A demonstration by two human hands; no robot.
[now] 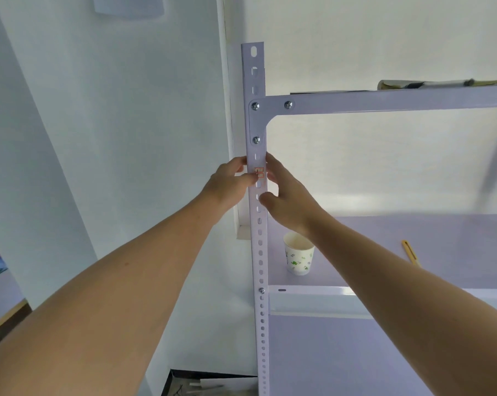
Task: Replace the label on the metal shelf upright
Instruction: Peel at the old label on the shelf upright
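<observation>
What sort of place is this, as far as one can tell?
Probably a storage corner in a home or office: a bolted metal upright beside a plain white wall, and a paper cup and a yellow tool on the shelf.

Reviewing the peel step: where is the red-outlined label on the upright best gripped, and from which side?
The label lies flat on the narrow face of the upright, so only an edge offers purchase. Probably best is its left edge, approached from the left, where the thumb of the left hand meets it; the right hand holds the right side.
</observation>
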